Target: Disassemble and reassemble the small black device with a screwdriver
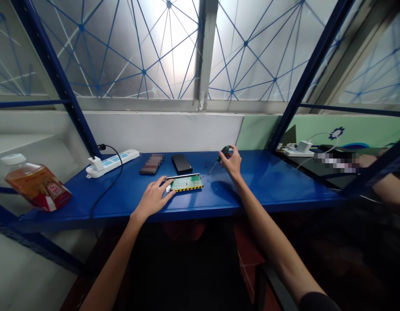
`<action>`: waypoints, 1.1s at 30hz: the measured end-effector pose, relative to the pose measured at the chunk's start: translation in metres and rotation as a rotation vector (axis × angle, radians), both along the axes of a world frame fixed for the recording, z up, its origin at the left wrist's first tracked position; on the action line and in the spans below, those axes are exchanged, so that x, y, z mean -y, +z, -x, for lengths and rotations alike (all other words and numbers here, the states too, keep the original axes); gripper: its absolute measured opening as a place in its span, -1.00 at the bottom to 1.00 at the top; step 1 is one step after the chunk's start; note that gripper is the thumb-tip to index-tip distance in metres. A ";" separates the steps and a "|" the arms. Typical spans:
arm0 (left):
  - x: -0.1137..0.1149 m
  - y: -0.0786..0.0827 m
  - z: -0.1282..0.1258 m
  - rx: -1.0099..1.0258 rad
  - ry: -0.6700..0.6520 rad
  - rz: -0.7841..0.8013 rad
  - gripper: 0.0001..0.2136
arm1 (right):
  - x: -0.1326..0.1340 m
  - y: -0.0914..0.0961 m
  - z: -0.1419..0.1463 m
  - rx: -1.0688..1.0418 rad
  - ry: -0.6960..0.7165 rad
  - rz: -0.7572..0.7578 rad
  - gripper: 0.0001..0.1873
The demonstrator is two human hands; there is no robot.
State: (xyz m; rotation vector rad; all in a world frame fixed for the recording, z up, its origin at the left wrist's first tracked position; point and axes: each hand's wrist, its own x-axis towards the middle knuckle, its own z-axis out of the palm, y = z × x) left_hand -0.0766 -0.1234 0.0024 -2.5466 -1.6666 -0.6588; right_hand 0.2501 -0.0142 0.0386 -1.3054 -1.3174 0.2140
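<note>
A green circuit board (187, 182) with a yellow front edge lies flat on the blue shelf (267, 185). My left hand (153, 196) rests on the shelf at the board's left end, fingers curled against that end and holding it. My right hand (231, 162) is raised a little behind and to the right of the board, closed round the green handle of a small screwdriver (218, 159). The screwdriver's tip points down-left toward tiny dark specks on the shelf, possibly screws (204, 166).
Behind the board lie a black box (182, 163) and a dark phone (152, 164). A white power strip (112, 162) with a black cable is at the back left. A bottle of amber liquid (36, 182) lies at the left end. Another person's arm (386, 190) shows at the right.
</note>
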 end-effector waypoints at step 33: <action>-0.007 0.021 -0.027 0.334 -0.096 -0.150 -0.71 | 0.013 0.013 0.044 -0.517 0.264 -0.182 -0.31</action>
